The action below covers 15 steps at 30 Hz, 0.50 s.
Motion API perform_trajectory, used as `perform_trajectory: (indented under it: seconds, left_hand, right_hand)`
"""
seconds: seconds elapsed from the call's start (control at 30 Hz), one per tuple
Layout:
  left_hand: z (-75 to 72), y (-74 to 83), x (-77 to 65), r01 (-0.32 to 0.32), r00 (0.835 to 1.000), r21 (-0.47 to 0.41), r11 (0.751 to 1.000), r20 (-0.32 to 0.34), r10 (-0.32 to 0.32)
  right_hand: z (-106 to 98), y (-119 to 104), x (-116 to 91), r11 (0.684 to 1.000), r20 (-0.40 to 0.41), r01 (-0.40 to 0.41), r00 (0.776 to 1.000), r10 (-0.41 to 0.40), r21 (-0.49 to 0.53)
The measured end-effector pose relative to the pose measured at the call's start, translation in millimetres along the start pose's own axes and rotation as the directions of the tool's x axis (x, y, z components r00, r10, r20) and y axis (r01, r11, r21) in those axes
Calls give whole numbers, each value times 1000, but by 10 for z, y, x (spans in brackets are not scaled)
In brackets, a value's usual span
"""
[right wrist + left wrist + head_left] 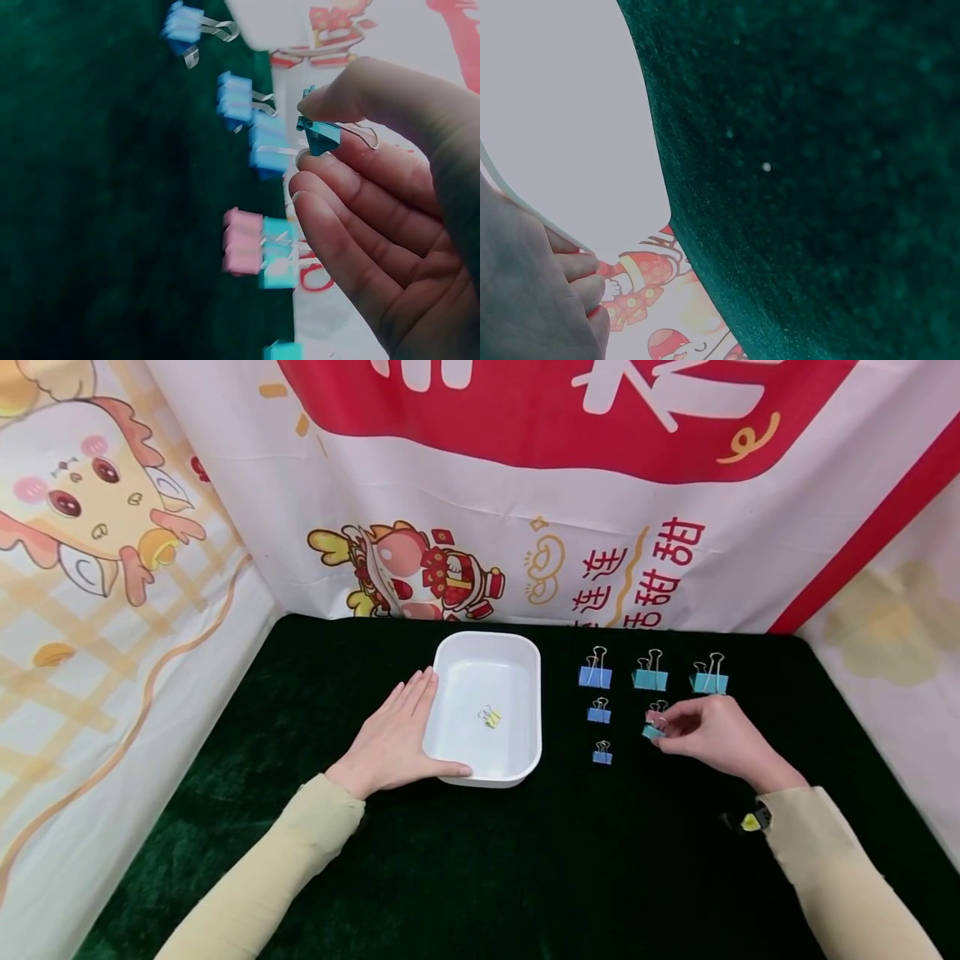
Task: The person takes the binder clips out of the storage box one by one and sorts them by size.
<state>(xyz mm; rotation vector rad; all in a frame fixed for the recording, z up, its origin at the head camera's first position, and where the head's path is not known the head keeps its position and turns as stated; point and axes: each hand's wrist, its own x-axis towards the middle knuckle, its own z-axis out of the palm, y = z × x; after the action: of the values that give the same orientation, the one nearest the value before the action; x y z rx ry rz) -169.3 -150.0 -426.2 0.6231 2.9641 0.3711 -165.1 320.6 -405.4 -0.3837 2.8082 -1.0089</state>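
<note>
My right hand [716, 735] pinches a small teal binder clip [322, 138] between thumb and fingertips, just above the cloth. Close behind it in the head view lies a pink binder clip [656, 715], partly covered by the fingers. My left hand [397, 735] rests against the left side of a white plastic tray [532, 727], fingers straight along the wall and thumb over the front rim. Inside the tray lies one small yellow binder clip [491, 717]. In the left wrist view, the fingers [577, 266] lie along the tray's edge.
Blue binder clips of falling size, large [595, 677], middle [598, 715] and small [602, 757], stand in a column right of the tray. Two large teal clips [650, 680] [708, 682] stand in the back row. Dark green cloth [525, 868] covers the table; printed curtains [450, 485] hang behind it.
</note>
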Motion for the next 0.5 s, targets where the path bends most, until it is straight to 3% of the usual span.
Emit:
perform_trajectory:
  seconds: [0.27,0.5]
  left_hand:
    - [1,-1,5,4,1000,2,1000,5,-4]
    - [-2,1,4,4,1000,5,1000,3,-4]
  right_hand:
    - [67,239,-148,999,89,-33,995,35,-16]
    - [105,336,-157,999,144,-42,989,42,3]
